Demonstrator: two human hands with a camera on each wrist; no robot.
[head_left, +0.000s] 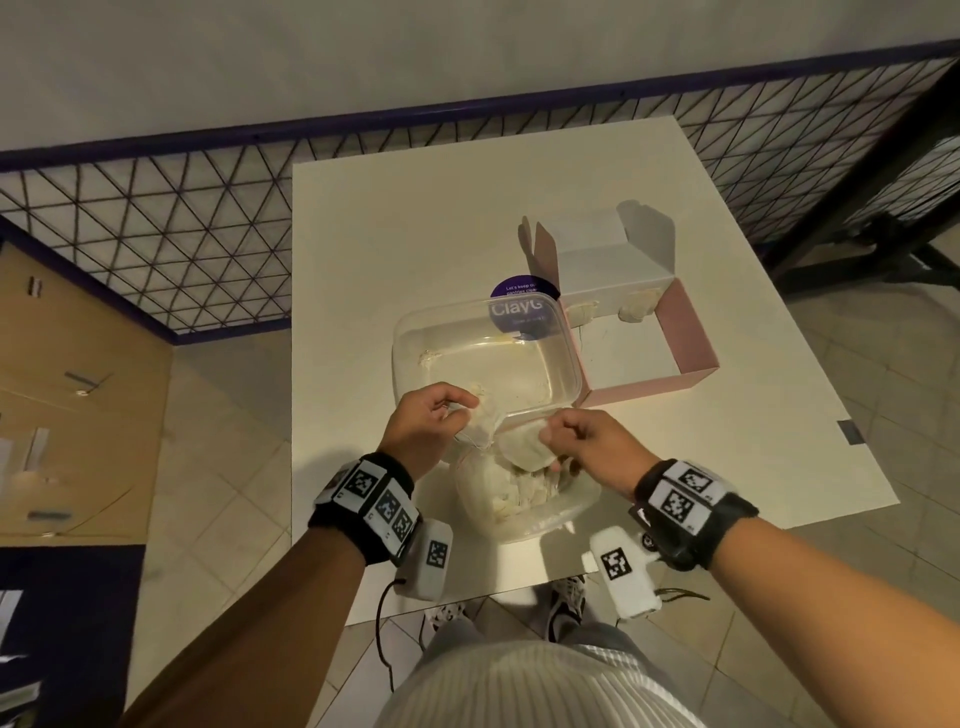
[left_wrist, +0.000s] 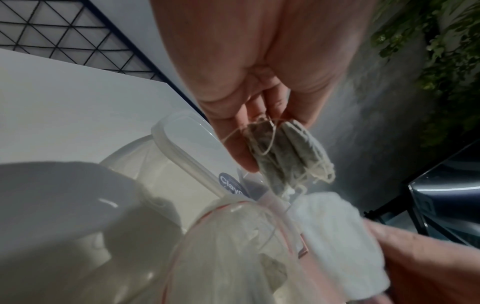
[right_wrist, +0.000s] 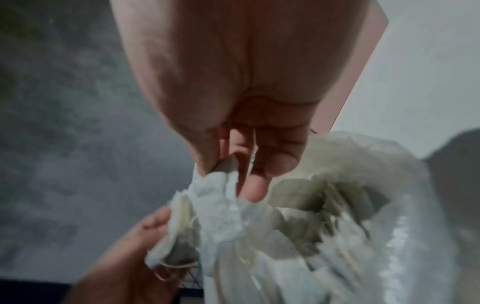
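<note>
Left hand (head_left: 428, 423): fingers curled, thumb against fingertips, pinching a small bundle of tea bags (left_wrist: 285, 152). In the left wrist view the bundle is grey-green, its strings looped and trailing below the fingers. It hangs clear of the table, just above and to the left of the mouth of a plastic bag (head_left: 519, 504).

Right hand (head_left: 592, 441): also closed, fingers bent in, gripping a white wad (head_left: 522, 447) at the bag's mouth (papery and crumpled; the blur in the right wrist view does not show whether it is tea bags or tissue). One fingertip (right_wrist: 255, 191) pokes down past the wad towards the bag's opening. The two hands are near each other, knuckles apart, and the wad and the bundle almost meet.

The plastic bag is clear, with a thin red line along its rim in the left wrist view, and is packed with more pale sachets. It sits at the near edge of the table (head_left: 415, 234), directly under both hands.

Just beyond the hands is a clear tub (head_left: 402, 364), mostly bare inside. A round purple label (head_left: 519, 299) with white lettering shows at its far rim. Touching the tub's right side is a pink box (head_left: 693, 332), lid flapped back, with two pale sachets (head_left: 639, 306) against its far wall.

Both wrists carry black bands with square printed markers. A dark mesh fence (head_left: 182, 234) runs behind the table, over a tiled floor.
</note>
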